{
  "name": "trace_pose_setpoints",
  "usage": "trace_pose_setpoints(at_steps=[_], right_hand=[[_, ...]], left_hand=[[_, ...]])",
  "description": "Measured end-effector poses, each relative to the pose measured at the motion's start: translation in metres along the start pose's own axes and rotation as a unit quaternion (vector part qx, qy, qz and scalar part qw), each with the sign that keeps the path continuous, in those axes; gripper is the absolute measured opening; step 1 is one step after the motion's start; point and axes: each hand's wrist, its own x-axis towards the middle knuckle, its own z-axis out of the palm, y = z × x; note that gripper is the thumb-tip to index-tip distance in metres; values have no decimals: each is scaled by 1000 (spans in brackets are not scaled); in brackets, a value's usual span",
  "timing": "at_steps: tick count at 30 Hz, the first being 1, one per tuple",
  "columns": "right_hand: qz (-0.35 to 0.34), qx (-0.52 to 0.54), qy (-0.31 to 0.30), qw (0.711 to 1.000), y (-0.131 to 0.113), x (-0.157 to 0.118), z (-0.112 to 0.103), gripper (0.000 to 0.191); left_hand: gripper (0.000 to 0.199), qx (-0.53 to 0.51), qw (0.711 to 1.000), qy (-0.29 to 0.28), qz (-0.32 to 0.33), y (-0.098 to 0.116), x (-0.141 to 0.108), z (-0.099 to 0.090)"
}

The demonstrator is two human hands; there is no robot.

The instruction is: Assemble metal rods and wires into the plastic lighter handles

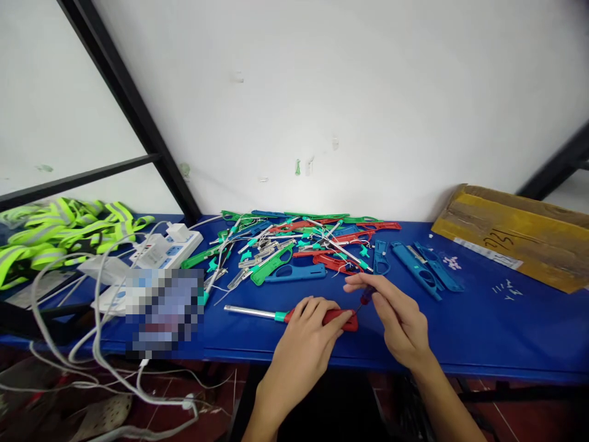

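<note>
A red long-nosed lighter (pixel 335 315) with a green collar and a metal tube (pixel 250 312) lies near the table's front edge. My left hand (pixel 306 334) presses over its body, fingers closed around it. In my right hand (pixel 399 316) is a small screwdriver (pixel 366 296) with a dark handle. Its thin tip meets the right end of the red body. Most of the handle is covered by my fingers. Behind my hands spreads a pile of lighter parts: a blue shell half (pixel 297 272), a green shell half (pixel 272 263) and red shells (pixel 338 264), with metal tubes and wires among them.
Blue shell parts (pixel 416 269) and small white bits (pixel 452 263) lie to the right, before a cardboard box (pixel 515 236). On the left are a power strip (pixel 181 248), white cables (pixel 97 325), a pixelated screen (pixel 168 316) and yellow reflective straps (pixel 69 227). A wall stands behind.
</note>
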Motion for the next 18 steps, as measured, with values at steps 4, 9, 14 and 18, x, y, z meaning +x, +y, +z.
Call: trace_pose_setpoints(at_steps=[4,9,14,18], right_hand=[[-15,-3,49,999,4,-1,1,47],[-5,-22,55,998,4,0,-1,39],[2,-1,26,1000,0,0,0,40],[-13,-25,82,996,4,1,0,40]], left_hand=[[44,-4,1000,-5,-5,0,-1,0],[44,3,1000,-4,-5,0,-1,-1],[43,10,1000,9,-2,0,-1,1],[46,13,1000,13,2,-2,-1,3]])
